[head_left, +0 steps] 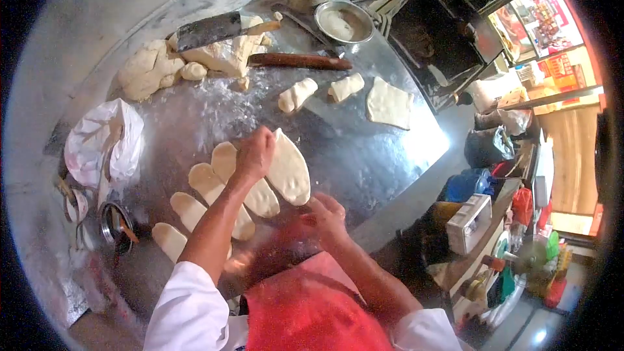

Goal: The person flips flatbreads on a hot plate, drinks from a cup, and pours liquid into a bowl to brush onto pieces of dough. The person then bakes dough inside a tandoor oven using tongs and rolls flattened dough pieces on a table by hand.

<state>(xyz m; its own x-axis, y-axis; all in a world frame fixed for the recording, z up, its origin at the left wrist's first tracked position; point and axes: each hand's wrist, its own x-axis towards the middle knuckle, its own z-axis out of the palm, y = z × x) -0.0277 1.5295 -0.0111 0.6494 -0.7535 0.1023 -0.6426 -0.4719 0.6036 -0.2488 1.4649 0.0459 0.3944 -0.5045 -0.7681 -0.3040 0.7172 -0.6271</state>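
Observation:
A flattened oval piece of dough lies on the metal work table, at the right end of a row of similar ovals. My left hand is closed at its upper end, with the fingertips mostly hidden. At the lower tip, my right hand pinches the edge with curled fingers. Just left of it is another dough oval, partly under my left wrist. Several more, such as the leftmost dough oval, stretch toward the lower left, some covered by my left forearm.
Farther back lie a rolling pin, a wide-bladed knife on a large dough mass, two rolled dough pieces and a flat dough sheet. Metal bowls stand behind. A plastic bag sits left; crowded shelves line the right.

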